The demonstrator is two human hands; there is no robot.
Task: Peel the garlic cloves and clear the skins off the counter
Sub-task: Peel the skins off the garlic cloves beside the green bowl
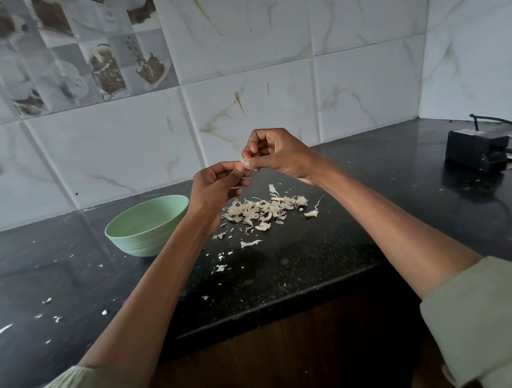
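Two hands (245, 165) pinch a papery garlic clove (243, 161).

Both hands, left hand (216, 185) and right hand (276, 155), pinch a garlic clove (243, 161) above the skins (258, 209) piled on the bench (323, 249), beside a green bowl (147, 226).

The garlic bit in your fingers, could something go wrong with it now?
Maybe. Both the left hand and right hand pinch one tiny garlic clove high above the counter, so it could slip and drop into the skins pile, missing the green bowl.
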